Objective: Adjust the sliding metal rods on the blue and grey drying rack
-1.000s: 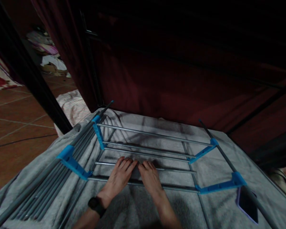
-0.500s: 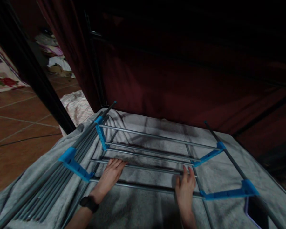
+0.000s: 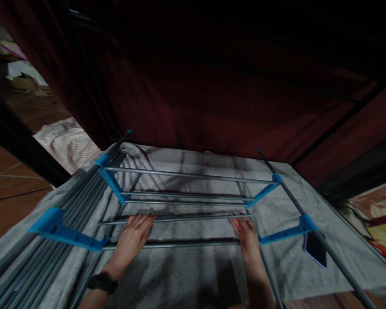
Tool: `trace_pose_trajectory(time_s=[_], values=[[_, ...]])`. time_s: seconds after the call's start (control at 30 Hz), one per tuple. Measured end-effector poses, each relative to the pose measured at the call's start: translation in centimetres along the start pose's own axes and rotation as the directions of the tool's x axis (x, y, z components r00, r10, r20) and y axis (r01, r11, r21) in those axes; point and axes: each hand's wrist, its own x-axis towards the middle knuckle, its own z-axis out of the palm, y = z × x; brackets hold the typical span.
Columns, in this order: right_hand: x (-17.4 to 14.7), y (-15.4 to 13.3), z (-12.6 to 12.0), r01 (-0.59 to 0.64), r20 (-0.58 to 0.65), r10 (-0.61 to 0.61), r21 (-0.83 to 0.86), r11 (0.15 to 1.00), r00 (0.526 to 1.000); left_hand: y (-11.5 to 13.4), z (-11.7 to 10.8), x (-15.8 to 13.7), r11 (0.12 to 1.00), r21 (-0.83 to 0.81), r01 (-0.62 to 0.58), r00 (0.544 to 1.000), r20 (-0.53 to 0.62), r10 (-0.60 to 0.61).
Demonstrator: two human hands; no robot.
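A rack frame of grey metal tubes with blue plastic brackets lies on a grey blanket [image 3: 186, 279]. Across its middle runs a loose-looking metal tube [image 3: 186, 218], both ends visible short of the side rails. My left hand [image 3: 133, 234], with a dark band on the wrist, has its fingers curled over this tube near the left end. Near the other end, my right hand [image 3: 247, 235] grips the same tube. In front of it, the front crossbar [image 3: 193, 244] spans between the left front bracket [image 3: 67, 234] and the right front bracket [image 3: 286, 234], passing beneath my hands.
Several loose metal tubes [image 3: 61, 253] lie bundled along the left side. A phone [image 3: 315, 249] rests by the right rail. Dark red curtains [image 3: 193, 111] hang behind the blanket. Tiled floor [image 3: 6, 171] and striped cloth [image 3: 64, 141] show at the left.
The view has swung to the right. Against the frame, the tube in my hands has shifted slightly, its right end lifting a little. My right fingers now lie over the tube.
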Motion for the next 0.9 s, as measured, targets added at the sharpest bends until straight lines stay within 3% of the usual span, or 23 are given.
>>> trace_pose_trajectory(time_s=[0.1,0.3,0.57,0.73,0.9], values=[[-0.5,-0.5,0.9,-0.054,0.057,0.046,0.142,0.988,0.997,-0.6,0.6,-0.1,1.000,-0.009,0.016,1.000,0.011,-0.016],[-0.6,-0.2,1.5,-0.051,0.015,0.049,0.218,0.975,0.999,-1.0,0.9,0.2,0.998,-0.015,0.068,0.993,0.102,-0.067],[-0.2,-0.2,1.1,-0.075,-0.045,0.089,0.247,0.966,0.995,-0.5,0.5,0.4,0.997,0.017,0.073,0.994,0.081,-0.075],[0.3,-0.8,0.9,-0.136,-0.063,0.158,0.268,0.954,0.986,-0.5,0.5,0.3,1.000,0.016,0.003,0.999,0.032,-0.003],[0.5,-1.1,-0.1,-0.112,-0.047,0.123,0.195,0.974,0.991,0.2,0.2,0.5,0.999,0.017,-0.031,0.999,0.042,0.031]])
